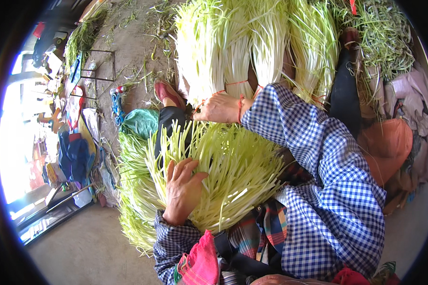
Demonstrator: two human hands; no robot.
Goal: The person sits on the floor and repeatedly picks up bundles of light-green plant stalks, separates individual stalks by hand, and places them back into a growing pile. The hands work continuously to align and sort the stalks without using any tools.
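Note:
My left hand [184, 190] rests palm down on a loose heap of pale yellow-green chives [239, 171] spread across my lap, its thumb apart from the fingers. Farther forward, my right hand [223, 108], with a red cord around the wrist, reaches across to the stem end of a chive bundle [201, 60]. Its fingers are closed on a red string [199, 107] there; the fingertips are partly hidden. More bundles, including one at the right [312, 53], lie side by side over the legs. Red ties bind their white stem ends.
More chives [135, 199] lie beside my left leg, near a green bag [141, 123]. A metal frame [98, 66] and blue cord [117, 107] are on the littered floor at left. A grass-like heap [381, 39] and an orange object [387, 149] are at right.

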